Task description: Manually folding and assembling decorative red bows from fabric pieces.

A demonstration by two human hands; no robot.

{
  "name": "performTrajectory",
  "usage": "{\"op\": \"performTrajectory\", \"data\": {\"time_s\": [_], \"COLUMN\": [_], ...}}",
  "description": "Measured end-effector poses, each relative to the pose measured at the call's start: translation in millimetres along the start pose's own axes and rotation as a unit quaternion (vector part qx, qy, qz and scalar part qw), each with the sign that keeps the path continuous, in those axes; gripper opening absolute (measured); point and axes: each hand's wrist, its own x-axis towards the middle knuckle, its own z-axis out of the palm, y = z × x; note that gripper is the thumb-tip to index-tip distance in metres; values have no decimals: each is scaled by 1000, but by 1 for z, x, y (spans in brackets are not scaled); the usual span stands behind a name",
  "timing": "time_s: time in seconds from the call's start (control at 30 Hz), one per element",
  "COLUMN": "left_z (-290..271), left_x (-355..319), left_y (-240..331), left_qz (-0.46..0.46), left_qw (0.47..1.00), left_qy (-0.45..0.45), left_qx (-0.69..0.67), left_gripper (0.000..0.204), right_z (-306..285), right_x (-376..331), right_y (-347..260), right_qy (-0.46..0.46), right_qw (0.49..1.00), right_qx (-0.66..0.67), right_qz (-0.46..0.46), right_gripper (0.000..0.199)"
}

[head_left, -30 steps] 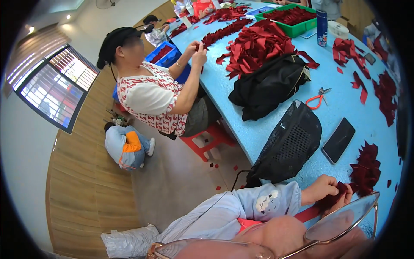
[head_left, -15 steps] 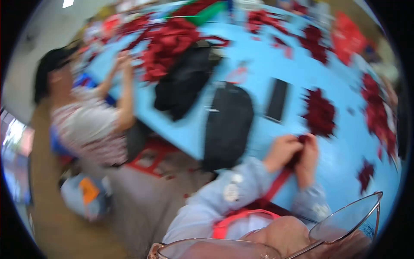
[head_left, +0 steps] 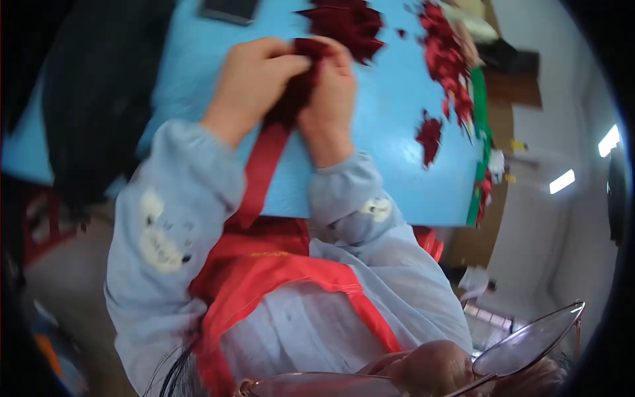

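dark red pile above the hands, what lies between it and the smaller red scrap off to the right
In the head view, only bare blue tabletop lies between the dark red pile and the smaller red scrap. Both hands, left and right, sit beside that stretch.

Only one screen in sight here: a dark, flat rectangular phone point(head_left: 228, 9) lying on the blue bench point(head_left: 390, 132) right at the top edge of the view, its upper part cut off and the screen black. It sits just up and left of the hands. No packages, labels or signs I can make out.
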Motion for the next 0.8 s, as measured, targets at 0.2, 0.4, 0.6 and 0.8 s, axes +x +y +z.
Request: {"op": "performTrajectory", "data": {"time_s": [0.2,0.4,0.6,0.8], "left_z": [8,2,-1,3], "left_x": [-7,-9,-17,-17], "left_y": [12,16,26,40], "left_qz": [-14,-102,-181,-175], "left_qw": [999,994,968,951], "left_qy": [25,-15,-29,-49], "left_qx": [-15,-32,-173,-252], "left_gripper": [21,12,9,7], "right_z": [-8,-11,-5,-10], "right_x": [-8,-7,-8,-3], "right_y": [-12,-2,-21,-22], "right_qy": [-8,13,-41,-85], "right_qw": [998,995,997,996], "right_qx": [50,72,5,24], "right_qz": [30,71,65,-10], "right_gripper": [18,16,18,17]}}
